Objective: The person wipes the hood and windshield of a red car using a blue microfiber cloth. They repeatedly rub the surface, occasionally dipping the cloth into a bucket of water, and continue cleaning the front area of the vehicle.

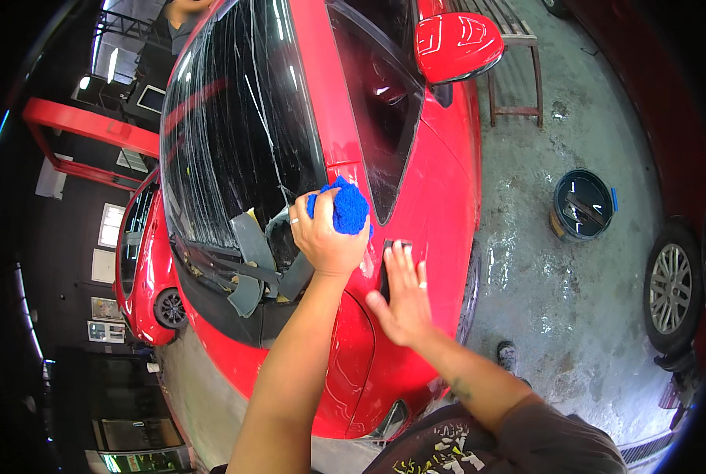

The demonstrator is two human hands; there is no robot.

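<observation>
In my left hand (327, 241) is a bunched bright blue cloth (347, 207), pressed against the red car (440, 182) at the base of its windshield pillar. My right hand (404, 300) lies on the red fender to the right of it. A dark flat sanding pad (385, 276) sits under its fingers, with the thumb along the near side; most of the pad is hidden. Left of my left hand, several torn grey sheets that look like sandpaper (252, 245) lie at the bottom of the windshield (234, 126). Pale streaks run over the glass.
A dark bucket (560, 225) of water stands on the wet floor at right, near a metal bench (515, 110). The red side mirror (460, 47) juts out ahead. Another car's wheel (673, 288) is at far right. A second red car (144, 261) and a red frame (100, 126) are at left.
</observation>
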